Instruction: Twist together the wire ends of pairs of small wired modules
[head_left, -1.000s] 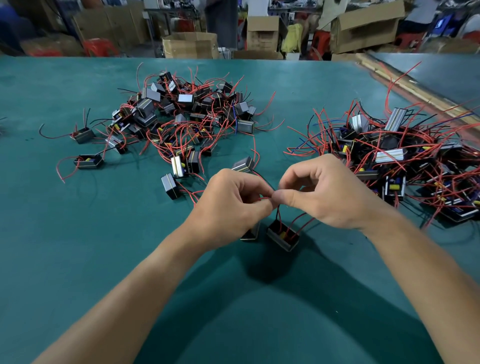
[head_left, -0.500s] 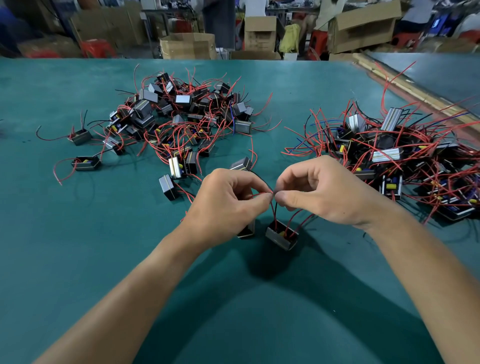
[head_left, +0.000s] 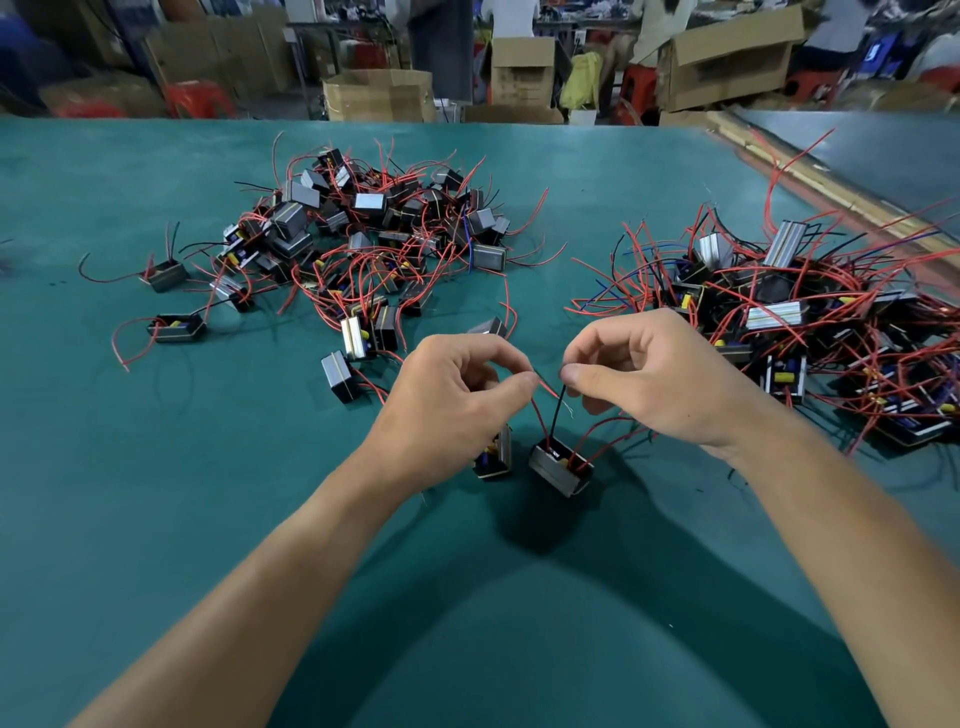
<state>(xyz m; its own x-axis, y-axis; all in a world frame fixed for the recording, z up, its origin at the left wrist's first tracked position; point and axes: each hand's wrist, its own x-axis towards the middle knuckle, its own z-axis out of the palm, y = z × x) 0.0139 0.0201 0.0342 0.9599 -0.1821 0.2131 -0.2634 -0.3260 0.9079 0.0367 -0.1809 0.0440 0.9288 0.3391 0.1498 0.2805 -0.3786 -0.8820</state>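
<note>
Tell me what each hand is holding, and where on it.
Left hand pinches a red wire near its free end; right hand pinches a black wire near its top. Both wires run down to the module.

left hand (head_left: 457, 395) pinches red wire (head_left: 537, 415) | right hand (head_left: 649, 384) pinches black wire (head_left: 557, 410) | both wires enter one module (head_left: 558, 470) | tabletop (head_left: 156, 493): left pile (head_left: 374, 244), right pile (head_left: 805, 312)

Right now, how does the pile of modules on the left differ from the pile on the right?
The left pile is looser, with several single modules lying apart beside it; the right pile is one dense tangle. The right pile runs out of the picture at its right side; the left pile shows whole. Both hold small dark boxes with mostly red wires, on the green table.
</note>
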